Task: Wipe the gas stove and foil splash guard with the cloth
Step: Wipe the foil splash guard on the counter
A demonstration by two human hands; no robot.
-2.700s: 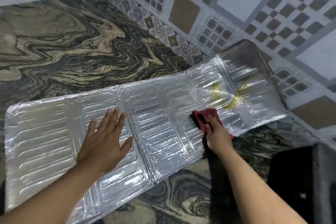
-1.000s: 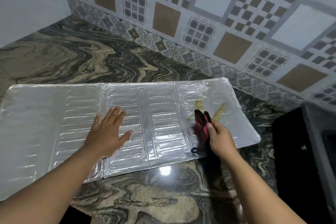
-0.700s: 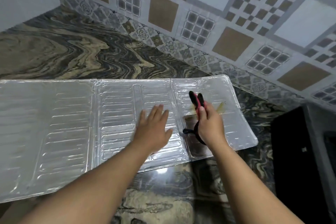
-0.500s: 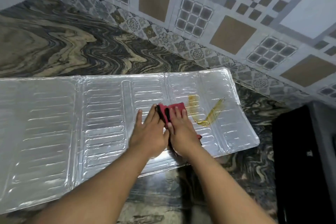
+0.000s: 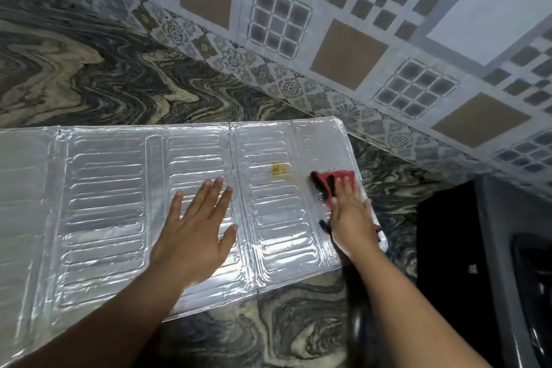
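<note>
The foil splash guard lies flat on the marbled counter, its ribbed panels unfolded side by side and its right end close to the patterned tile wall. The person's left hand rests palm down on the middle panel, fingers spread and straight — it grips nothing, only presses on the foil. The right hand is on the far right panel, laid flat over a red cloth with dark bands; the fingers are extended on top of the cloth rather than curled round it, pinning it against the foil near the guard's right edge. Part of the cloth shows beyond the fingertips and a scrap at the wrist. Between the two hands, nearer the cloth, a small yellow smear sits on the right panel, just apart from the cloth. At the far right — off the guard — is the dark edge of the gas stove, well apart from both hands.
</note>
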